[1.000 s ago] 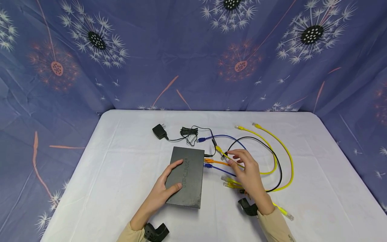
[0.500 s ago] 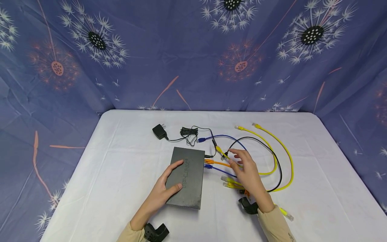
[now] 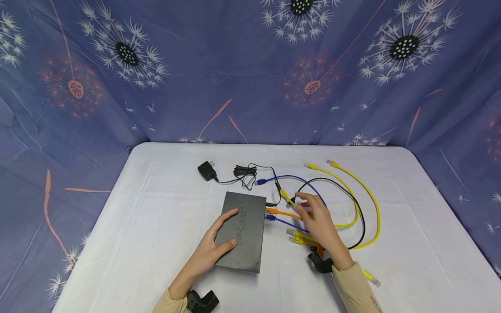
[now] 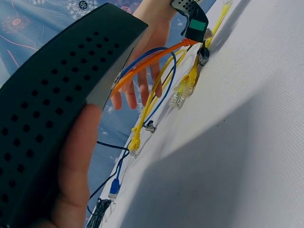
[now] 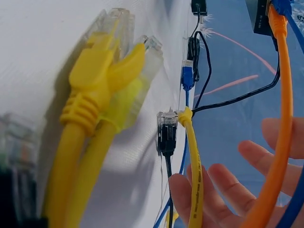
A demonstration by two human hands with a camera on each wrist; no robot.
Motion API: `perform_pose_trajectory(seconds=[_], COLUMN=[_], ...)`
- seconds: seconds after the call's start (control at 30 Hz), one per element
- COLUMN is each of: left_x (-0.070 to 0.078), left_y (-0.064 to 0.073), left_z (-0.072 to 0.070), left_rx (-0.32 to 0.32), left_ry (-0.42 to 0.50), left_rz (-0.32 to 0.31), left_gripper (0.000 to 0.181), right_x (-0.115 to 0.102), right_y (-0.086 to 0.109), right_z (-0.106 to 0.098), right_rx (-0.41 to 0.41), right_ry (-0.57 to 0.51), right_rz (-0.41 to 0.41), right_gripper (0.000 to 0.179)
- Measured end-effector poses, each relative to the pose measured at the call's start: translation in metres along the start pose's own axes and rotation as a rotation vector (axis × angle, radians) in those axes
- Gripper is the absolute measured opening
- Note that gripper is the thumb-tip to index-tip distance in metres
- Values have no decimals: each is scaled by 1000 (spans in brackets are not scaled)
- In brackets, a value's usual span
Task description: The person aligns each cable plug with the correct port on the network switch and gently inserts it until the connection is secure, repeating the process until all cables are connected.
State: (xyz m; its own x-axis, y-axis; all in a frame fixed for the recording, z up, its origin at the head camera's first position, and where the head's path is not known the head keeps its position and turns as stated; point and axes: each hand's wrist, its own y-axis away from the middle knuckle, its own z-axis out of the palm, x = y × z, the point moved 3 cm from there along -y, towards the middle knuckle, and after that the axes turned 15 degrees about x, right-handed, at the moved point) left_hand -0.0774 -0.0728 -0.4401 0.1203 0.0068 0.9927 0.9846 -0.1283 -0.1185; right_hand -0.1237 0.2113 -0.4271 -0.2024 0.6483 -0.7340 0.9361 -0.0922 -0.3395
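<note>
A dark grey TP-LINK network switch [image 3: 243, 226] has a black power lead, an orange cable [image 3: 287, 214] and a blue cable [image 3: 287, 223] plugged into its right side. My left hand [image 3: 209, 245] grips its left edge, thumb and index finger on the lettered face. In the left wrist view its vented underside [image 4: 47, 104] is tilted above the cloth. My right hand [image 3: 318, 219] hovers over the cables, fingers relaxed and apart. A yellow cable [image 5: 194, 156] and the orange cable [image 5: 285, 95] run in front of its fingers [image 5: 230, 190]; whether they touch cannot be told.
A black power adapter [image 3: 206, 170] with a bundled cord lies at the back. Loose yellow cables [image 3: 372, 191], a black cable [image 3: 361, 213] and a blue plug [image 3: 261, 181] spread around the right hand. Clear-tipped yellow plugs [image 3: 299, 237] lie below it on the white cloth.
The switch has shifted slightly toward me and to the right, with its plugged cables. Both hands keep nearly the same position.
</note>
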Motion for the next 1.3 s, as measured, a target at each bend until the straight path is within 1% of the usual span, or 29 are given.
perform_pose_trajectory(seconds=[0.23,0.43,0.53,0.8,1.03,1.3], left_x=[0,-1,-1,-1,-1,-1], left_y=[0,0,0,0,-1,-2], left_z=[0,1,2,2,2,2], left_rx=[-2,-5,-6,5,12,14], left_ry=[4,10,10,-12,-12,-6], left_rz=[-8,-14,-7,11,6,-7], left_gripper=[66,64,64,64,65,65], right_x=[2,4,5,4,0,-5], right_y=[-2,-3,-3,-3,-3,-3], right_z=[4,5,4,-2,-10,-15], right_rx=[-18,-16,-13,42,76,130], right_ry=[30,50,56,52,48,50], right_rz=[45,47,46,32,27,-5], right_gripper=[37,36,34,31,29,28])
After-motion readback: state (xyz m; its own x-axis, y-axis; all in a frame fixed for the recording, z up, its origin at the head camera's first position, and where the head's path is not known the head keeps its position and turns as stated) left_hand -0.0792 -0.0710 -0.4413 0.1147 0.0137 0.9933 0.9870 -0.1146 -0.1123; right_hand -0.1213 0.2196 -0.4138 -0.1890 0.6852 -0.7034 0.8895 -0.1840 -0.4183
